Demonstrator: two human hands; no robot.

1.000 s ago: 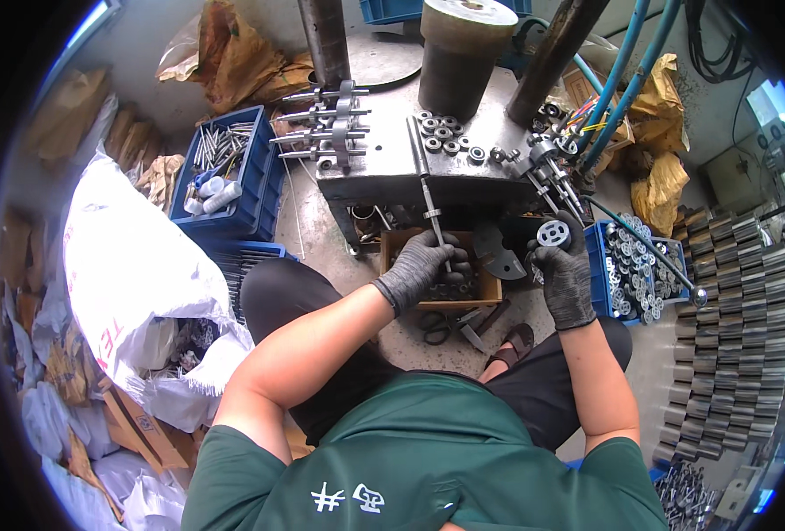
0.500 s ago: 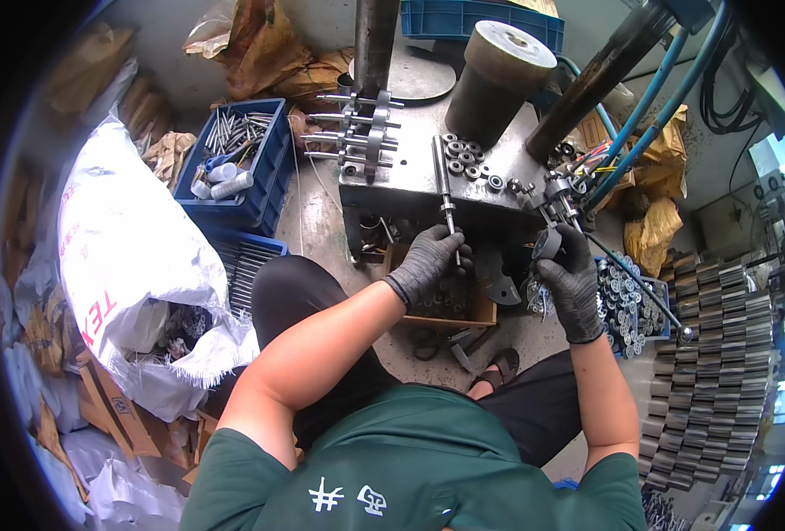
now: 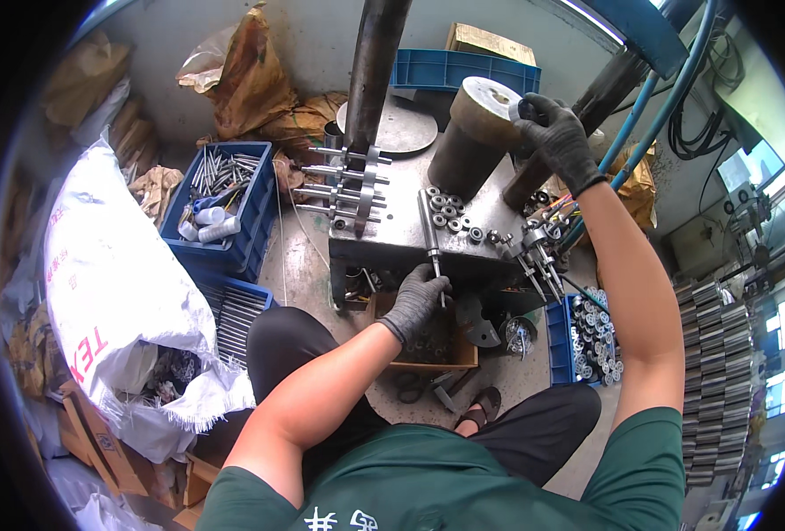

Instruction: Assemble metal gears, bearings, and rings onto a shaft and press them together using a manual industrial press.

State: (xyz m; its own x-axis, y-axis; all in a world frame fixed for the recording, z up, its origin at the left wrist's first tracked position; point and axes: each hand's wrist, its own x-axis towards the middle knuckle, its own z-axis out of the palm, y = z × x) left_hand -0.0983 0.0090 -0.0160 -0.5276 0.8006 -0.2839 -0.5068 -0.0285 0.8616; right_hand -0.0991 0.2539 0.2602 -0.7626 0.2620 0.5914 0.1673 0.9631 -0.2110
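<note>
We sit at a small press station, both hands gloved. Our left hand (image 3: 417, 301) is closed around the near end of a long steel shaft (image 3: 429, 232) that lies on the metal desk (image 3: 383, 239) and juts over its front edge; the grip is wrapped fully about the rod. Our right hand (image 3: 559, 137) is raised to the top of the brown cylinder block (image 3: 472, 133), fingertips pinched on a small round ring (image 3: 516, 111) at its upper rim; the grip is nearly closed on that piece.

Loose rings and bearings (image 3: 452, 219) lie scattered on the desk just beside the shaft, and finished shafts carrying collars (image 3: 348, 181) are stacked at the desk's left side. A blue crate of rods (image 3: 220, 208) stands to the left, a second blue tray of washers (image 3: 591, 332) at lower right.

We judge this to be the feeding step: one part at the cylinder, one shaft steadied. The next move calls for firm, separate control of each hand, keeping the shaft from rolling off the edge while the ring is handled cleanly.
</note>
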